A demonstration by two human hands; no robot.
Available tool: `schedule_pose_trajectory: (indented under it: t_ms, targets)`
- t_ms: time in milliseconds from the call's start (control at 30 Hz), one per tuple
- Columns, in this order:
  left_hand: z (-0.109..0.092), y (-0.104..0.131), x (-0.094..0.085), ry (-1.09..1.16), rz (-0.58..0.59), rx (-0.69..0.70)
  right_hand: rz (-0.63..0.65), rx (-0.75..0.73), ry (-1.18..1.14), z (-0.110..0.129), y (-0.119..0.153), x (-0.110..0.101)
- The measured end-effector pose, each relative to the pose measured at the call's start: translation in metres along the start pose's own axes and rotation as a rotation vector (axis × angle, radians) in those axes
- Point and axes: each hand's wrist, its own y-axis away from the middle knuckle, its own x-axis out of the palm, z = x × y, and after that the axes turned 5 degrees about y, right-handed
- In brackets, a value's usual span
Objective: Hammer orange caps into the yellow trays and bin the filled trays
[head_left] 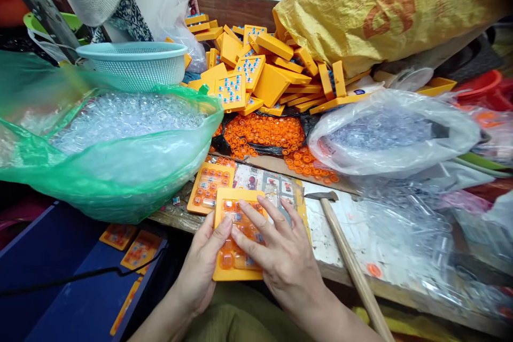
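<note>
Hidden under the right hand: much of the right half of the held board (230, 248) lies under the right hand (286, 256), so several of its orange cups cannot be seen.
Left hand's fingers: mostly tucked behind the held board, out of sight; only the thumb shows in front.
Second board: this yellow board (195, 200) is on the surface (172, 220), its lower right part covered by the held board.
Hammer: the handle of the hammer (331, 203) runs off the bottom edge.
Green bag: cut off at the left; the clear pieces (132, 117) in the green bag (160, 165) are too jumbled to tell apart.
Blue box: cut off at lower left; one of the boards in the blue box (76, 283) shows only as a narrow strip.
Left grip: the left hand (204, 256) pinches the held board's left side, thumb over the front.
Right grip: spread, the fingers fanned across the cups; whether the palm bears on the right edge cannot be told.
Held board: between both hands, above the person's lap at the surface's near edge, face up.
</note>
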Motion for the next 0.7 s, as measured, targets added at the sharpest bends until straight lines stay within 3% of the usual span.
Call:
schedule_pose_trajectory:
  t_ms: [167,300,433,500,567,700]
  targets:
    - [0.003,-0.003,-0.006,-0.024,-0.044,-0.025,0.003,0.091,-0.054,0.006,0.009,0.009]
    - [0.001,0.000,-0.002,-0.022,-0.019,-0.031,-0.031,0.214,-0.268,0.009,0.011,0.006]
    - [0.000,0.004,0.005,-0.030,-0.008,0.015,-0.186,0.695,-0.591,0.017,0.008,0.004]
    - [0.003,0.005,0.008,-0.040,-0.008,0.058,-0.171,0.924,-0.791,0.023,0.005,0.009]
    - [0.006,0.005,0.008,-0.042,0.004,0.107,-0.132,1.024,-1.015,0.027,0.002,0.013]
    - [0.011,0.007,0.005,-0.073,-0.007,0.149,-0.146,1.022,-1.311,0.031,-0.004,0.015]
